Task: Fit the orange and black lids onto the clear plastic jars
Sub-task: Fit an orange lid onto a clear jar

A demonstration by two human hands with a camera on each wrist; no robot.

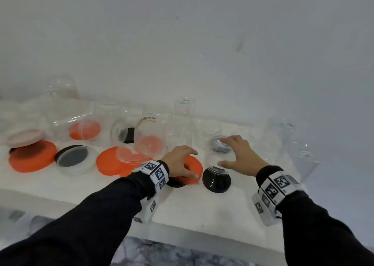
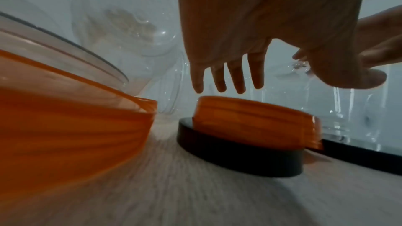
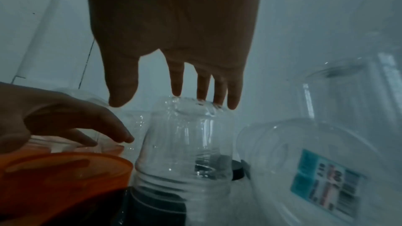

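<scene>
On the white surface [image 1: 202,211], taking the upturned jar [image 1: 217,164] under the right hand as landmark. Far left of it, a pale pink lid [image 1: 25,137] leans on a big orange lid [image 1: 32,157]. Next comes a black lid [image 1: 69,154] with a clear rim lying half over it, then a wide orange disc [image 1: 110,161] carrying a clear shallow lid [image 1: 129,154]. Behind these, clear jars lie on their sides: orange shows through one [image 1: 85,129], black through another [image 1: 123,133], and orange again through a third [image 1: 149,144].

Just left of the landmark jar, the left hand [image 1: 180,160] is spread over a small orange lid [image 2: 254,123], which sits tilted on a black lid [image 2: 237,157]. Its grip is wide, with fingers [image 2: 237,78] straight and hovering above the orange rim; whether they touch is unclear.

The landmark jar is smooth, see-through, ribbed at the neck, and stands mouth down on a round black lid [image 1: 216,179]; it looks empty. The right hand [image 1: 238,154] rests straight fingertips [image 3: 217,90] on its upturned base with the thumb free, a wide grip.

Right of it a labelled clear jar [image 3: 315,174] lies on its side, and more clear jars [image 1: 283,136] stand beyond.
</scene>
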